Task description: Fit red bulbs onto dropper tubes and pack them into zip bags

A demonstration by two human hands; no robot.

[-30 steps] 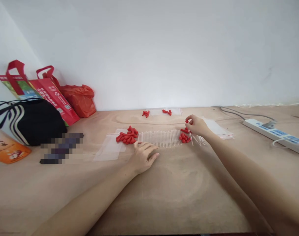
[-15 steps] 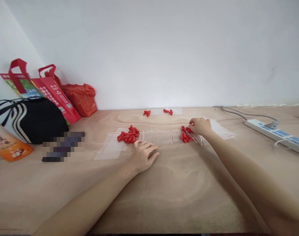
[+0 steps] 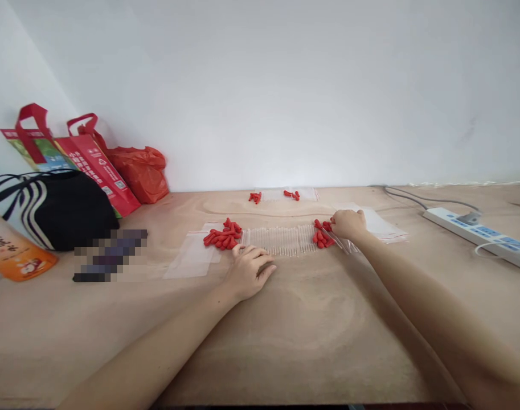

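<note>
My left hand rests on the wooden table with its fingers spread, just below the left end of a row of thin glass tubes. Beside its fingertips lies a heap of red rubber bulbs. At the other end of the row, my right hand has its fingers curled together at the edge of a smaller group of red bulbs. Some glass tubes and clear plastic lie under that hand. Whatever its fingertips pinch is hidden.
Clear zip bags lie left and right. More red bulbs sit on a bag near the wall. A power strip is at right. Shopping bags, a black pouch and an orange packet stand left.
My right hand has shifted slightly right and down, its fingers curling in more. The left hand stays in place.
</note>
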